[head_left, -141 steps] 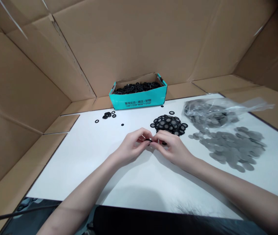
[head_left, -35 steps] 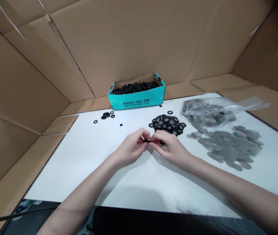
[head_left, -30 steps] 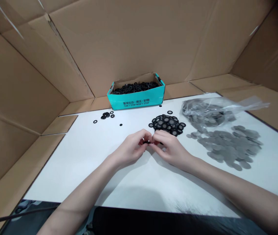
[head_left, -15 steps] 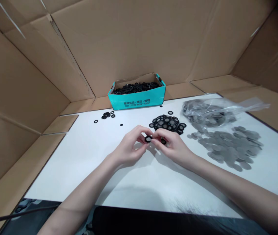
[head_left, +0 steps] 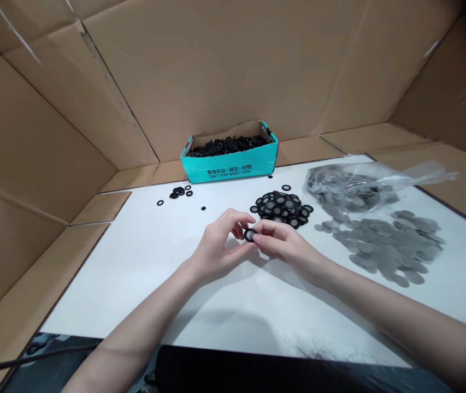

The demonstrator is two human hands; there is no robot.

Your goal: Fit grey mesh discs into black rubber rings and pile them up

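Observation:
Between my two hands is a black rubber ring (head_left: 249,235) with a grey disc in its middle, held above the white table. My left hand (head_left: 225,243) curves around its left side, thumb beneath and fingers above, closed on the rim. From the right, my right hand (head_left: 288,245) pinches the same ring, its thumb against the grey centre. Just beyond the hands lies a pile of black rings with grey centres (head_left: 279,205). To the right, a spread of loose grey mesh-like discs (head_left: 388,245) covers part of the table.
A turquoise box (head_left: 230,166) full of black rings stands at the back. A clear plastic bag (head_left: 347,188) of grey discs lies at the right. Several loose black rings (head_left: 179,191) rest at the left. Cardboard walls (head_left: 224,65) enclose the white table (head_left: 126,273).
The ring between my hands has tilted to face me more, and my right thumb has moved onto its centre. My left thumb has shifted right beneath it.

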